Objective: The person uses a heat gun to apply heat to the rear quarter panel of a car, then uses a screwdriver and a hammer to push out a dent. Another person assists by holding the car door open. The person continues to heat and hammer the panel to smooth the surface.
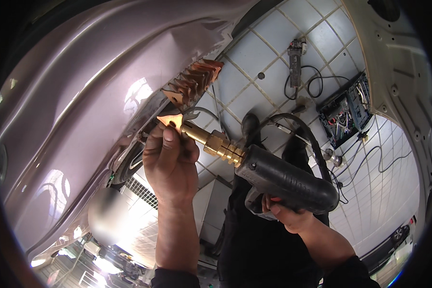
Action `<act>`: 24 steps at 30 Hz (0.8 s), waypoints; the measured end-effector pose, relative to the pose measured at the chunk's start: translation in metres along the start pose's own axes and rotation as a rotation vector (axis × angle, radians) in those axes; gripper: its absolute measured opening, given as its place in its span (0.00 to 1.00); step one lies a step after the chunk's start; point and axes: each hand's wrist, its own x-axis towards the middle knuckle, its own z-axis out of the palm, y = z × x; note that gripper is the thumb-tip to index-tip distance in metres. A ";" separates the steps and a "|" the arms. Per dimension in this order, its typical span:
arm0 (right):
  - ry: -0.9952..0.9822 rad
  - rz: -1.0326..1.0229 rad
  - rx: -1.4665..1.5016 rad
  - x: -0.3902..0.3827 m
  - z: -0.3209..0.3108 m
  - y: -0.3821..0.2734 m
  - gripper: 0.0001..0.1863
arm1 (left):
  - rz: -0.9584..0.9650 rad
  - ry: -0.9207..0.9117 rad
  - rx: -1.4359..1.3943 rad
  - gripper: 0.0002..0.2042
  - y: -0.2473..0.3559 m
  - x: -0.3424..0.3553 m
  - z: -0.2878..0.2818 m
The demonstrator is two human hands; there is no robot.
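In my right hand [293, 217] is the grip of a black spot-welding gun [288, 180], its body slanting up to the left. Its front end is a brass collet and rod [216, 145]. At the rod's tip sits a pointed copper tab [171, 120] with a hole in it. My left hand [170, 165] pinches this tab between thumb and fingers, close to the car panel's lower edge. Just beyond it, a row of several similar copper tabs [197, 81] stands along that edge of the pinkish-silver panel [93, 96], which looks creased near them.
A thick black cable [317, 144] loops from the gun past my legs. On the tiled floor [247, 62] lie an angle grinder [295, 65] with its cord and an open toolbox [345, 113] of tools. Another body panel [393, 72] curves along the right. Below the panel shows a wheel [129, 163].
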 end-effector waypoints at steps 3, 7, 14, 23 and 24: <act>0.020 0.035 0.002 0.002 0.004 -0.002 0.11 | 0.016 0.002 0.045 0.07 0.003 0.003 0.001; -0.040 0.058 0.007 0.006 0.009 -0.006 0.10 | 0.038 -0.036 0.092 0.08 0.003 0.007 -0.001; -0.015 0.027 -0.073 0.008 0.014 -0.009 0.10 | 0.088 -0.053 0.137 0.08 0.003 0.010 0.002; -0.136 -0.016 -0.174 0.015 0.016 -0.013 0.16 | 0.090 -0.105 0.140 0.09 0.003 0.020 -0.004; -0.126 -0.007 -0.162 0.014 0.016 -0.012 0.16 | 0.088 -0.036 0.168 0.08 0.003 0.020 0.002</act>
